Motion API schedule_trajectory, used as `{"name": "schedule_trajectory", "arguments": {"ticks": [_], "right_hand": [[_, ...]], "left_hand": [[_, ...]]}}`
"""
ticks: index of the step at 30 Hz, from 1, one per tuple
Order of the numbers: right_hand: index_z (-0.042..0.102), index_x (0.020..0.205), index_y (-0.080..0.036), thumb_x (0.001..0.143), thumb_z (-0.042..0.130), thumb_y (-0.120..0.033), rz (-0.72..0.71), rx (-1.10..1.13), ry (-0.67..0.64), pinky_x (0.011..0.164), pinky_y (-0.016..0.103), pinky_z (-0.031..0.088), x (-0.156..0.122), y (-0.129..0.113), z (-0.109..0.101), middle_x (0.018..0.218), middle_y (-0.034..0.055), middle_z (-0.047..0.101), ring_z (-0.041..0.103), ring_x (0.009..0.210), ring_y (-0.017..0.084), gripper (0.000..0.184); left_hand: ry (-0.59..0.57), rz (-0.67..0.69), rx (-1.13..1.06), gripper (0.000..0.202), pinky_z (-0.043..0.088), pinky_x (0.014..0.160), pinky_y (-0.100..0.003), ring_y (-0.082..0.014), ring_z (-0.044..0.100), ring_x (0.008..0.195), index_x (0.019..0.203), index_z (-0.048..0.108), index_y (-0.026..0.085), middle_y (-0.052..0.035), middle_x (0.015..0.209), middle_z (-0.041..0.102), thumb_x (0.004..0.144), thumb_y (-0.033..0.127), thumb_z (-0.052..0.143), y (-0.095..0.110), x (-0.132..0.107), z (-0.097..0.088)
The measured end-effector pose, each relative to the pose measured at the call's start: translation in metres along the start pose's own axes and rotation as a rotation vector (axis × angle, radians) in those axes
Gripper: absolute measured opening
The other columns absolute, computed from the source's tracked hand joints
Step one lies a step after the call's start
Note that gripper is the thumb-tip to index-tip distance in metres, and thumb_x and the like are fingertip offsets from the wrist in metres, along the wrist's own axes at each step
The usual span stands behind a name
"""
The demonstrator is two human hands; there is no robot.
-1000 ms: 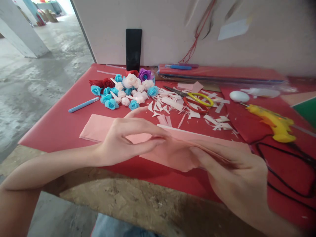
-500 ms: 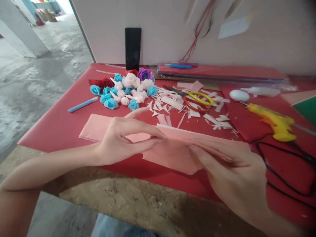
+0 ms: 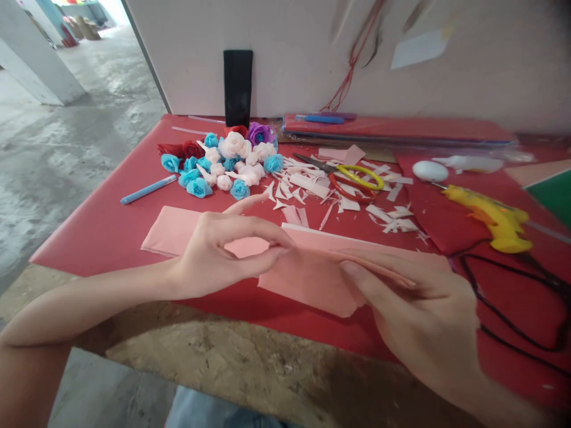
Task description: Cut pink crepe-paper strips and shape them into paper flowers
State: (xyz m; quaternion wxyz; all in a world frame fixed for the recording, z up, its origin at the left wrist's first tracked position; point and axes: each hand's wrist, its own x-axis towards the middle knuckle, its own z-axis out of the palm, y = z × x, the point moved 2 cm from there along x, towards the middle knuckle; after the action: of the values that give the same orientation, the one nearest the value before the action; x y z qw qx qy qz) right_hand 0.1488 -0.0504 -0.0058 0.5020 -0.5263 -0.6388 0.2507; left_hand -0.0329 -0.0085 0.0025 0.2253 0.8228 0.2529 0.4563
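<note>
A folded strip of pink crepe paper (image 3: 312, 279) is held between my two hands above the table's front edge. My left hand (image 3: 227, 252) pinches its upper left corner between thumb and index finger, with another finger stretched away. At the other end, my right hand (image 3: 414, 303) grips the paper, thumb in front and fingers behind. A second folded pink paper (image 3: 169, 229) lies on the table, partly hidden by my left hand. Behind the held strip, more pink paper (image 3: 379, 246) lies flat.
Paper flowers (image 3: 227, 160) in white, blue, red and purple are heaped at the back. Scissors (image 3: 343, 175) rest on pale paper scraps (image 3: 303, 184). A yellow glue gun (image 3: 491, 217) with a black cord (image 3: 491, 306) lies right. A black phone (image 3: 238, 89) leans upright against the wall.
Both hands keep their hold on the pink crepe paper, almost still. The whole view has shifted very slightly.
</note>
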Motion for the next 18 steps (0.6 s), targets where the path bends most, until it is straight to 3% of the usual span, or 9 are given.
{"name": "schedule_trajectory", "arguments": {"ticks": [5,10,13,18], "right_hand": [[0.068,0.071,-0.031,0.069,0.062,-0.018,0.006,-0.024,0.016,0.06,0.015,0.056,-0.0031,0.0023,-0.0019,0.071,-0.0105,0.069,0.065,0.061,0.01,0.014],[0.069,0.071,-0.029,0.069,0.062,-0.019,0.04,-0.031,0.006,0.06,0.021,0.057,-0.0041,0.0039,-0.0022,0.072,-0.008,0.069,0.066,0.063,0.013,0.012],[0.069,0.071,-0.029,0.069,0.062,-0.02,0.028,-0.034,0.018,0.061,0.023,0.058,-0.0032,0.0035,-0.0015,0.072,-0.0065,0.069,0.066,0.062,0.014,0.012],[0.069,0.072,-0.03,0.068,0.063,-0.016,-0.021,-0.018,0.038,0.062,0.017,0.057,-0.003,0.0025,-0.0023,0.073,-0.0095,0.069,0.066,0.062,0.011,0.016]], "left_hand": [[0.0,-0.012,-0.007,0.008,0.042,0.1,-0.041,-0.0087,0.064,0.06,0.077,0.059,0.021,0.0042,0.071,0.07,0.075,0.013,0.058,-0.0016,-0.0012,0.001],[-0.03,0.068,0.046,0.017,0.036,0.103,-0.043,-0.0133,0.065,0.08,0.089,0.058,0.021,-0.0017,0.089,0.07,0.073,0.015,0.061,-0.0029,-0.0007,0.0021],[-0.024,0.114,0.111,0.012,0.036,0.102,-0.042,-0.015,0.064,0.086,0.085,0.059,0.023,-0.0022,0.094,0.069,0.074,0.019,0.061,-0.0027,0.0013,0.0008],[-0.008,0.162,0.173,0.004,0.041,0.096,-0.041,-0.0152,0.062,0.083,0.076,0.059,0.026,-0.0004,0.094,0.068,0.074,0.024,0.061,-0.0021,0.0043,-0.0004]]}}
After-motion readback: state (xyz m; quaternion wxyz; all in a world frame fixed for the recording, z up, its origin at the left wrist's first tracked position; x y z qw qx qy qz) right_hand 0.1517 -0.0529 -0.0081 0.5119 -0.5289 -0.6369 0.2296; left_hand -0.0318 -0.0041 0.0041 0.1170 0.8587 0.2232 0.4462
